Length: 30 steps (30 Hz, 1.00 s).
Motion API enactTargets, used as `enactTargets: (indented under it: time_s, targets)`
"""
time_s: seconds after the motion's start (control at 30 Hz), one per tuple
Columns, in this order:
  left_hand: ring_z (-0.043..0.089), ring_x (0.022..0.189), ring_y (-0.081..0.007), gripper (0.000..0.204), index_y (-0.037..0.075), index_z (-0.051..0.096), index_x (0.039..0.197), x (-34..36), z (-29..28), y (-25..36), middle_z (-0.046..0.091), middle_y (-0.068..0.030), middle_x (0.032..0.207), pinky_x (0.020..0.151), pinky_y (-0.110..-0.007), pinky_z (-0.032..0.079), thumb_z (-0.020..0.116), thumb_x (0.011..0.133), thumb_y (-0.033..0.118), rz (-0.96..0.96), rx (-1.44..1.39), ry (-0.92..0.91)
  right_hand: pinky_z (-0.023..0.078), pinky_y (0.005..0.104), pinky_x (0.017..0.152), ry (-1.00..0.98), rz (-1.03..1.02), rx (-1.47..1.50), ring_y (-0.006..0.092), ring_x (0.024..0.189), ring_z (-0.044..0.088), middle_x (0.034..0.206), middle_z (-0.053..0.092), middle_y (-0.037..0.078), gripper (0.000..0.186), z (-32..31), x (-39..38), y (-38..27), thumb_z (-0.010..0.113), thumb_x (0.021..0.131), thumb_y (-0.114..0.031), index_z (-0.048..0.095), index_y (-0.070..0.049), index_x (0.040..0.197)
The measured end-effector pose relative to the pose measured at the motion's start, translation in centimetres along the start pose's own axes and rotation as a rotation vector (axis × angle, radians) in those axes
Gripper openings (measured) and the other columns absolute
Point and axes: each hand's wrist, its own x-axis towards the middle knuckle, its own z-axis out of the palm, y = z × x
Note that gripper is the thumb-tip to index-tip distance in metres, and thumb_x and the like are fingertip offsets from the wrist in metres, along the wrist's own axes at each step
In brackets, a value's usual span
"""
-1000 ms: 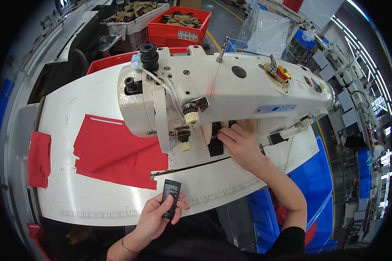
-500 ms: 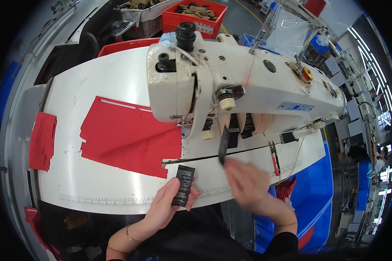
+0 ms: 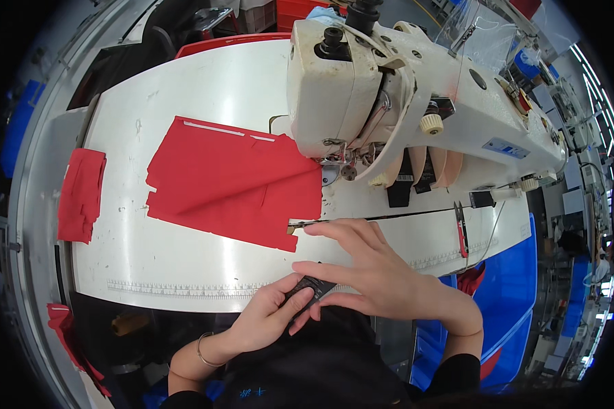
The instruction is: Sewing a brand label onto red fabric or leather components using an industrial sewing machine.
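My left hand [image 3: 262, 317] pinches printed black labels [image 3: 312, 292] between thumb and fingers, just off the table's front edge. My right hand [image 3: 396, 283] meets it there, index finger and thumb closed around the labels' other end while its upper fingers stretch out. How many labels lie together I cannot tell. Beyond the hands, a large red fabric piece [image 3: 232, 184] lies flat with its right edge by the needle area of the white sewing machine [image 3: 348, 95]. More black labels [image 3: 400, 184] stand among beige dividers [image 3: 450, 167] under the machine arm.
Folded red fabric [image 3: 80, 194] sits at the table's left end. Red-handled snips [image 3: 462, 232] lie on the right, near a small black piece [image 3: 482, 199]. A blue bin [image 3: 505, 286] stands below the table's right side; a red bin [image 3: 232, 42] is behind.
My right hand has come left from near the machine's label dividers to my left hand, and the strip it carried now meets the labels there. The view has shifted, too.
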Motion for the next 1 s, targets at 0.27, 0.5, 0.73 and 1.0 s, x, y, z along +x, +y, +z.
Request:
enactTargets:
  time_s: [0.27,0.5,0.73,1.0]
  targets:
    - [0.044,0.055,-0.003,0.019,0.001,0.049,0.106,-0.7,-0.7,-0.2,0.057,-0.0012,0.077,0.046,-0.018,0.034,0.039,0.101,0.016,-0.006,-0.019,0.055,0.048,0.0363,0.083,0.113,0.239,0.153,0.0297,0.101,0.055,0.119,0.051,0.015,0.069,1.8,-1.4,-1.3,0.075,0.073,-0.026,0.046,0.0,0.131]
    - [0.044,0.055,-0.0027,0.019,0.0,0.049,0.108,-0.7,-0.5,-0.3,0.057,-0.001,0.077,0.046,-0.017,0.034,0.039,0.101,0.015,0.047,0.065,0.055,0.051,0.0326,0.07,0.201,0.151,0.147,0.0263,0.084,0.061,0.103,0.058,0.015,0.066,3.9,-2.8,-1.5,0.077,0.073,-0.024,0.048,0.007,0.125]
    - [0.043,0.055,-0.0024,0.02,0.0,0.049,0.109,-0.6,0.0,0.2,0.057,-0.0008,0.076,0.046,-0.017,0.033,0.039,0.101,0.016,0.011,0.047,0.049,0.051,0.0309,0.066,0.174,0.154,0.213,0.0229,0.08,0.061,0.104,0.059,0.014,0.064,3.8,-3.3,-1.5,0.077,0.073,-0.022,0.049,0.007,0.124]
    - [0.04,0.053,-0.0024,0.021,0.001,0.049,0.109,-0.6,-0.4,0.5,0.055,-0.0003,0.073,0.045,-0.017,0.031,0.04,0.101,0.017,-0.037,-0.011,-0.015,0.051,0.0295,0.065,0.217,0.063,0.18,0.0217,0.077,0.061,0.105,0.059,0.013,0.056,3.7,-3.6,-0.9,0.073,0.073,-0.011,0.051,0.006,0.122]
